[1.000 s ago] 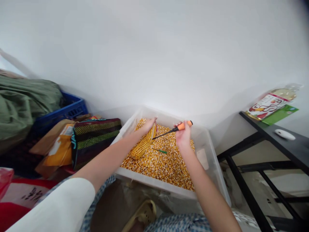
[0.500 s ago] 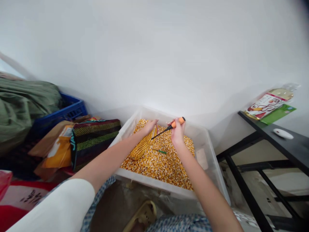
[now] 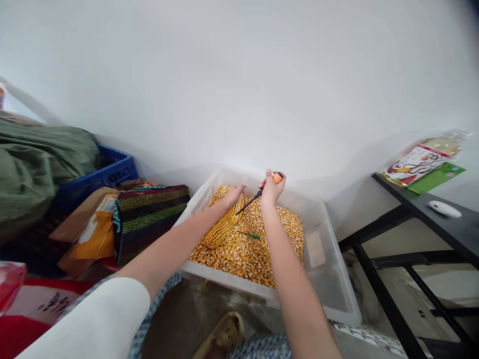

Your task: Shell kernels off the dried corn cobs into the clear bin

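Observation:
My left hand (image 3: pixel 234 195) is closed around the far end of a yellow ear of corn (image 3: pixel 220 230), its fingers partly hidden behind the ear. My right hand (image 3: pixel 272 190) grips a screwdriver (image 3: pixel 251 202) by its orange and black handle. The dark shaft points down to the left, and its tip meets the ear's kernels. Loose corn kernels (image 3: pixel 249 264) fill much of a clear plastic bin (image 3: pixel 325 254) below both hands. On the kernels, beside the ear, lies a small green-handled tool (image 3: pixel 253 236) with a thin shaft.
A black-framed table (image 3: pixel 422 204) on the right bears a bottle (image 3: pixel 443 144), a green packet (image 3: pixel 436 178) and a white oval object (image 3: pixel 444 208). To the left are a blue crate (image 3: pixel 116 167), a striped mesh bag (image 3: pixel 153 214) and a red-and-white bag (image 3: pixel 48 304). A white wall stands behind the bin.
My right hand has swung up and slightly left, turning the screwdriver so its handle is now mostly covered. The left hand stays on the ear; the view has shifted slightly.

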`<control>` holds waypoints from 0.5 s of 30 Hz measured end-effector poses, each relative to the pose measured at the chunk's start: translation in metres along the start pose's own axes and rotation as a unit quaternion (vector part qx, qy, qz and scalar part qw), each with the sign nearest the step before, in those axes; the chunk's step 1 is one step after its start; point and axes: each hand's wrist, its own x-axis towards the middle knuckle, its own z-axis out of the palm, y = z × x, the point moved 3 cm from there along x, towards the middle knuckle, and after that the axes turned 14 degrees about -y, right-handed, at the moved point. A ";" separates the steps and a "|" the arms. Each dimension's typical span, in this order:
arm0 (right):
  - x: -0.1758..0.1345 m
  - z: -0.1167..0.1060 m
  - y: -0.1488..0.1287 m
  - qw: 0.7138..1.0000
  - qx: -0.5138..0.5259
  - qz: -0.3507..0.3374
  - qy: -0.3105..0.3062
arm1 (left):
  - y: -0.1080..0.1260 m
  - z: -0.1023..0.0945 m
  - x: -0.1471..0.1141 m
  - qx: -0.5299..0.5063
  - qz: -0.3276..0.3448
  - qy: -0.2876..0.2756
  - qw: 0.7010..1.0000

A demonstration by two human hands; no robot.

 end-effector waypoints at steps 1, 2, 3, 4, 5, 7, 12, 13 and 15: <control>-0.001 -0.001 -0.001 1.000 -0.003 0.000 0.005 | 0.000 0.000 0.000 -0.004 0.005 -0.003 1.000; -0.001 -0.001 -0.001 1.000 -0.006 0.000 0.006 | 0.000 0.001 0.001 -0.007 0.006 -0.005 1.000; -0.003 0.000 -0.001 1.000 -0.008 0.001 0.006 | 0.000 0.001 0.001 -0.009 0.004 -0.008 1.000; -0.004 0.000 -0.001 1.000 -0.010 0.001 0.003 | 0.000 0.002 0.001 -0.007 -0.001 -0.011 1.000; -0.006 0.001 -0.001 1.000 -0.012 0.003 0.000 | 0.000 0.002 0.001 0.000 -0.004 -0.010 1.000; -0.010 0.005 0.001 1.000 -0.020 0.007 -0.015 | 0.001 0.002 0.001 0.025 0.000 -0.005 1.000; -0.017 0.013 0.003 0.998 -0.036 0.001 -0.042 | -0.001 0.001 0.002 0.071 0.019 0.011 0.997; -0.018 0.013 0.003 0.998 -0.039 0.001 -0.040 | -0.001 0.002 0.003 0.076 0.018 0.009 0.997; -0.020 0.010 0.004 0.998 -0.048 0.008 -0.031 | -0.002 0.004 0.004 0.084 0.009 0.002 0.996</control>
